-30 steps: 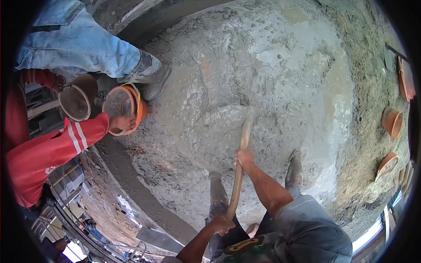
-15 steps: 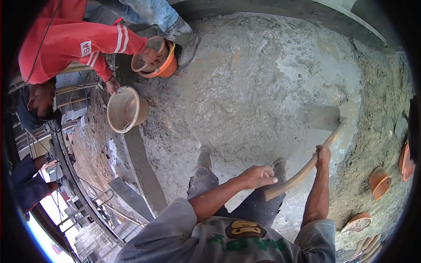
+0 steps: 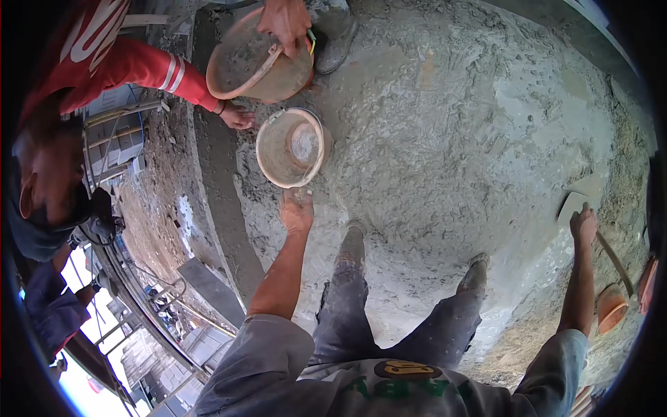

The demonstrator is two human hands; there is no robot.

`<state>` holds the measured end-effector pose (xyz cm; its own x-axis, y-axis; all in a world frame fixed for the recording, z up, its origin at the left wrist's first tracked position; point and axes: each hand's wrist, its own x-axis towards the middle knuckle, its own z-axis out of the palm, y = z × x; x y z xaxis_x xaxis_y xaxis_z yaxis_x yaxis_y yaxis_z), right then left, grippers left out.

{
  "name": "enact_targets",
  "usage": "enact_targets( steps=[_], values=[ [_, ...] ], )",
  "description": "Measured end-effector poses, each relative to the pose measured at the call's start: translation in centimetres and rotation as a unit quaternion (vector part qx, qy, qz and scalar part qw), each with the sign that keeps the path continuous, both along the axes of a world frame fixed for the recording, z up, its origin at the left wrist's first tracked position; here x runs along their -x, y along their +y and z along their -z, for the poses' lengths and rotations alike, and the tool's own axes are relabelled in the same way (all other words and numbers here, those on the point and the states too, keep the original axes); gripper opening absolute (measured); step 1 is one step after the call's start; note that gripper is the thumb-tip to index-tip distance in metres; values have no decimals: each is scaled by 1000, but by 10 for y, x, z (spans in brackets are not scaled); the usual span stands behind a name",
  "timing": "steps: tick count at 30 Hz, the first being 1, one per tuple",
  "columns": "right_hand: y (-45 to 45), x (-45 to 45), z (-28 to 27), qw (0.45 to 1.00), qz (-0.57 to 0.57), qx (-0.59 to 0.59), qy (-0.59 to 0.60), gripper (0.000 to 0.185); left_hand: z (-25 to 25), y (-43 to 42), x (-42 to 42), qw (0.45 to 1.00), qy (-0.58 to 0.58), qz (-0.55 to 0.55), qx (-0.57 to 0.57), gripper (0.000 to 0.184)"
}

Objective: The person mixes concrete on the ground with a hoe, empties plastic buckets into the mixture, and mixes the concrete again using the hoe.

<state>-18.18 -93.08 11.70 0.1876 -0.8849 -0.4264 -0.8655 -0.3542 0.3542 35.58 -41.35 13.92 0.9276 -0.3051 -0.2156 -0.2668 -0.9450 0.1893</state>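
A mortar-smeared bucket point(image 3: 269, 154) tips its mouth toward me over the wet grey mortar point(image 3: 424, 160). My left hand point(image 3: 297, 210) is closed at the near edge of its rim. Out at the right, my right hand point(image 3: 583, 225) wraps round the wooden handle of a hoe point(image 3: 615, 263), close to its pale blade point(image 3: 572, 206). The handle trails down to the right. A co-worker's hand point(image 3: 237, 116) is just left of the bucket's rim, apparently apart from it. Another hand point(image 3: 286, 24) grips the handle of a larger orange bucket point(image 3: 233, 83) beyond.
I stand with both boots point(image 3: 351, 247) in the mortar. A co-worker in a red sleeve point(image 3: 142, 64) leans in from the left. A concrete strip point(image 3: 229, 215) runs along the left side. Orange buckets point(image 3: 611, 308) lie at the right edge. Scaffold-like bars are at lower left.
My left hand has reached forward to the bucket, which moved toward me from the co-worker's hand. My right hand and the hoe swung right. The co-worker's orange bucket has been lifted and tilted.
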Motion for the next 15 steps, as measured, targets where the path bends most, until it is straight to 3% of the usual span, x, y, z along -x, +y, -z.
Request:
enact_targets(
  steps=[1,3,4,6,7,8,9,10,11,13,15],
  values=[
    [12,-4,89,981,-41,-23,-189,35,15,16,-15,1000,-1,-11,-16,51],
    [95,-158,147,930,-7,-97,-355,24,43,21,-36,999,27,23,-21,56],
    [142,-241,161,910,62,-157,-379,22,60,15,-46,998,38,40,-17,59],
    [232,-371,221,858,6,-232,-458,27,96,-1,-52,993,25,108,31,59],
    [270,-435,225,841,-35,-301,-447,33,114,-20,-61,986,10,151,66,59],
    [303,-491,222,789,86,-403,-456,39,129,-37,-67,988,44,142,32,58],
    [324,-536,201,765,109,-454,-444,45,138,-48,-69,989,78,129,-9,58],
    [345,-570,201,706,209,-502,-455,47,141,-55,-77,986,110,111,-50,58],
    [347,-583,177,682,210,-514,-477,48,130,-64,-90,973,161,113,-120,42],
    [343,-603,121,636,276,-535,-482,51,126,-23,-105,972,206,115,10,29],
    [398,-610,172,752,94,-467,-456,47,103,21,-92,958,255,57,115,20]
  ],
)
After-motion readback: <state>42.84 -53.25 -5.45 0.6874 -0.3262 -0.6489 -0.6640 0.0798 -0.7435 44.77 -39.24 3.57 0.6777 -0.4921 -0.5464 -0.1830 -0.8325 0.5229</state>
